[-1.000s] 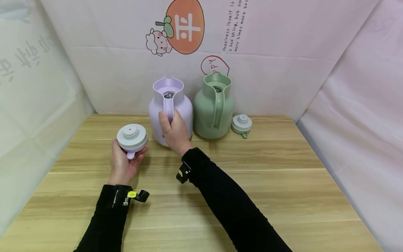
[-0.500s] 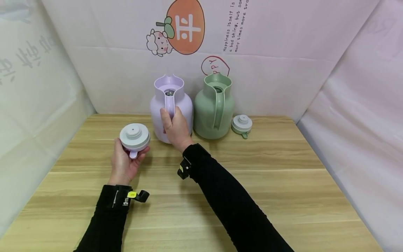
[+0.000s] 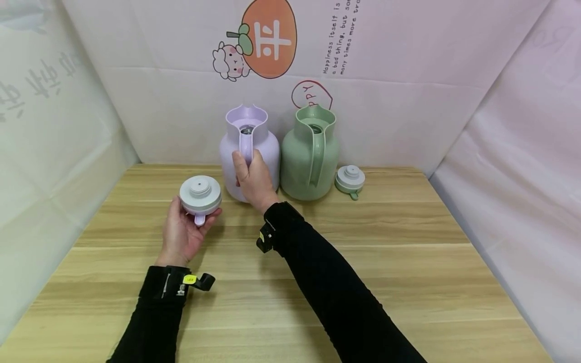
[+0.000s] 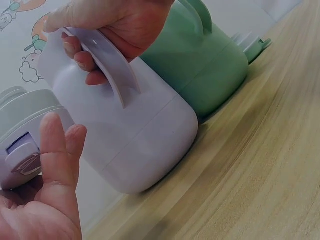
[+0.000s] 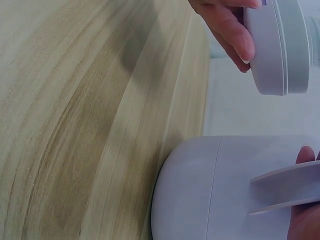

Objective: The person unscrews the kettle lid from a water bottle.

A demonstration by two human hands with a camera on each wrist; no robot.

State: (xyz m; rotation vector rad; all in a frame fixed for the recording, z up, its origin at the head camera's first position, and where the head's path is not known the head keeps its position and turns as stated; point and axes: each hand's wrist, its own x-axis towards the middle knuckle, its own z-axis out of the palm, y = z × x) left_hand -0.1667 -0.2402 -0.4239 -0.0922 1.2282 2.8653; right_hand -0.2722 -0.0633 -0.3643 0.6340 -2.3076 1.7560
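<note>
My right hand grips the handle of a lavender thermos jug; its fingers curl through the handle in the left wrist view. The jug is upright at the back of the table, its mouth uncovered. To its left, my left hand holds a lavender-and-grey lid above the table, grey stepped side up and small lavender tab towards me. Thumb and fingers stand on either side of the lid. A green thermos jug, also uncovered, stands close beside the lavender one on the right.
A grey-and-green lid lies to the right of the green jug, grey side up. Behind the wooden table hangs a printed white cloth, and pale cloth also hangs along both sides.
My right hand and the lavender jug have shifted back and slightly right. My left hand has brought the lid a little to the right and back. The green jug stays put.
</note>
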